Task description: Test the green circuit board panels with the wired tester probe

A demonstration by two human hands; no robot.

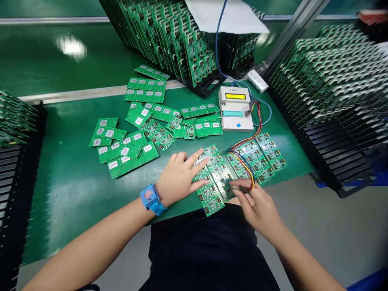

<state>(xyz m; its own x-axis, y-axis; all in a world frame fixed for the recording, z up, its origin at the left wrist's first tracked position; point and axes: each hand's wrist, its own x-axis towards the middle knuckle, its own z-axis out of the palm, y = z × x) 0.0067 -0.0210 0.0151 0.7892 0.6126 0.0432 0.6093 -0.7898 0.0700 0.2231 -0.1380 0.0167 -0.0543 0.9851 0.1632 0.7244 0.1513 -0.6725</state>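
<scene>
My left hand (183, 176), with a blue wrist strap (150, 198), lies with its fingers spread on a green circuit board panel (212, 202) at the table's front edge. Between the thumb and fingers of my right hand (257, 202) is a probe connector (241, 188), its tip at the right side of that panel. Colored wires (257, 125) run from the connector up to a white programmer (236, 109) with a lit yellow display and a blue button. More circuit boards (257, 159) lie beside my right hand, partly under the wires.
Green boards with white labels (130, 149) lie scattered on the left and middle of the green table (75, 186). Racks of upright boards stand at the back (169, 36), right (333, 72) and far left (18, 117). A blue cable (217, 44) hangs behind the programmer.
</scene>
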